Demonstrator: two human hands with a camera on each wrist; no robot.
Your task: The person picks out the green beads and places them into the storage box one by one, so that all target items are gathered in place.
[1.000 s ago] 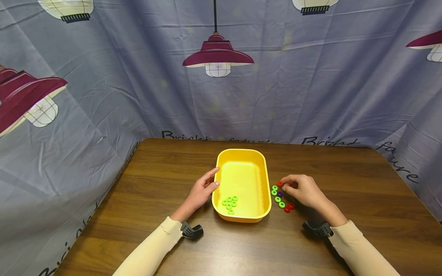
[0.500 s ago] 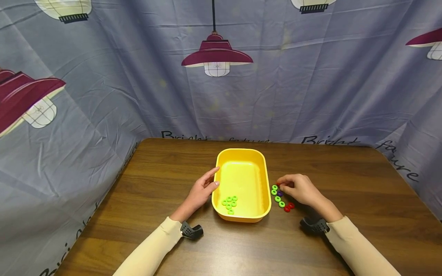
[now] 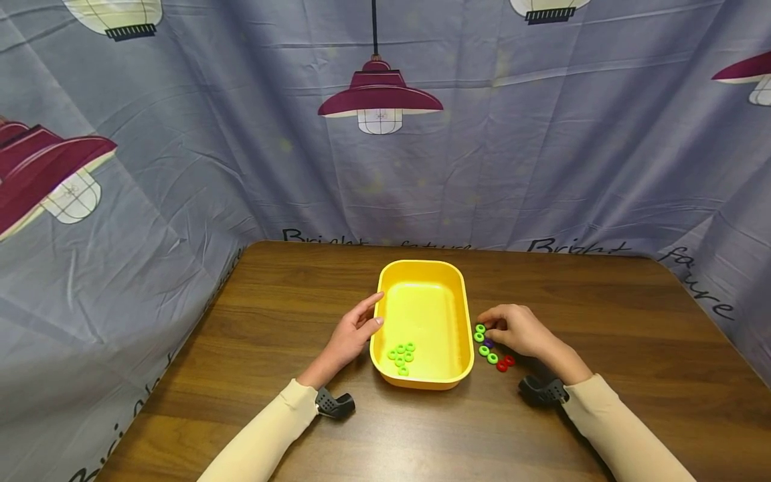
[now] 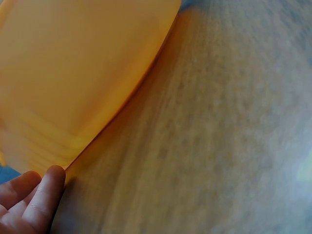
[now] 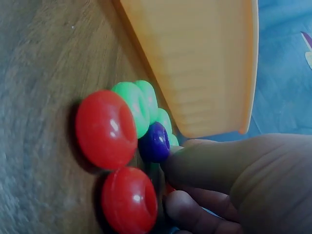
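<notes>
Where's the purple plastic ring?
In the head view, the purple ring lies right of the yellow rectangular tray, beside green plastic rings and the right hand.

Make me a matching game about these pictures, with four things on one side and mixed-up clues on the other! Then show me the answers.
Things:
1. left hand
2. tub
3. purple ring
4. curtain

Clues:
A. on the table, outside the tub, next to green rings
B. printed with lamps
C. at the tub's left side
D. yellow

Right pairs: 1-C, 2-D, 3-A, 4-B
</notes>
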